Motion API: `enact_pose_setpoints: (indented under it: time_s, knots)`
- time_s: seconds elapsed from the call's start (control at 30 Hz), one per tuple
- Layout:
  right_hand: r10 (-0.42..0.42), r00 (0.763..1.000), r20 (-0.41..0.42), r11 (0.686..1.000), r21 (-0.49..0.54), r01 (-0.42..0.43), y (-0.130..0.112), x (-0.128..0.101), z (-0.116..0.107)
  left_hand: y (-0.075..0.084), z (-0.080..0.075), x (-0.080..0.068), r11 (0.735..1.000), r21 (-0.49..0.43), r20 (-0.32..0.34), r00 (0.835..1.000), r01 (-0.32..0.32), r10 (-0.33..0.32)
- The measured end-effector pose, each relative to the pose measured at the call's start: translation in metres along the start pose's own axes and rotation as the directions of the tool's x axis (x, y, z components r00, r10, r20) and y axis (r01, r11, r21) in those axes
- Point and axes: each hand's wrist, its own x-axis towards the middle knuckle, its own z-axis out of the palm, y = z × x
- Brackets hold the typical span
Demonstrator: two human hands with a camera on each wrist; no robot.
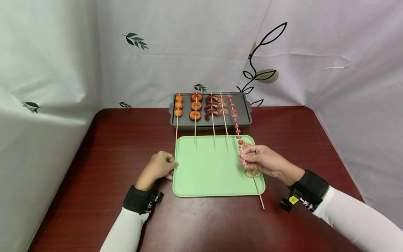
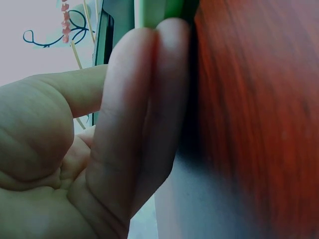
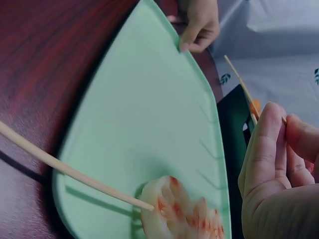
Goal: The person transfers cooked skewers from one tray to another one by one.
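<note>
My right hand [image 1: 262, 160] pinches the bare stick of a skewer of small pink pieces [image 1: 235, 121] between thumb and fingers. That skewer slants from above the tray's right side to over the grey grill pan [image 1: 245, 110]. Below the hand, a skewer of lotus root slices [image 1: 253, 173] lies along the right side of the green tray [image 1: 207, 166], its stick jutting past the near rim. In the right wrist view the red-flecked lotus root [image 3: 167, 206] shows large. At the tray's left rim, my left hand [image 1: 158, 166] grips the edge, with its thumb on the rim.
On the pan, left to right, lie skewers of orange balls [image 1: 178, 105], round brown slices [image 1: 196, 106], dark red curved pieces [image 1: 211, 107] and tan pieces [image 1: 223, 106]. Their sticks point toward the tray. A pale leaf-patterned cloth [image 1: 189, 45] hangs behind the dark red table [image 1: 126, 140].
</note>
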Motion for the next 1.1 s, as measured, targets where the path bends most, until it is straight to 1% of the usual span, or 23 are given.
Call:
enact_pose_setpoints:
  time_s: [0.17,0.37,0.6,0.8,1.1]
  knots:
    - [0.015,1.000,0.027,1.000,0.000,-0.015,0.004,-0.008,0.002,-0.001,-0.001,0.000,1.000,0.000,-0.003,1.000,0.001,-0.001]
    - [0.022,0.998,0.065,0.999,0.034,-0.025,0.005,-0.014,0.001,0.000,0.000,-0.001,1.000,0.002,-0.009,1.000,0.001,-0.001]
    - [0.032,0.998,0.061,0.999,0.038,-0.034,0.007,-0.022,0.000,0.001,-0.001,-0.001,1.000,0.008,-0.005,1.000,-0.012,0.012]
    - [0.029,0.998,0.064,0.998,0.054,-0.032,0.012,-0.031,0.004,0.001,0.000,-0.001,1.000,0.007,-0.008,1.000,-0.008,0.008]
    - [0.042,0.997,0.057,0.994,0.098,-0.047,0.028,-0.044,0.013,0.001,0.000,-0.001,1.000,-0.002,-0.002,1.000,-0.004,0.004]
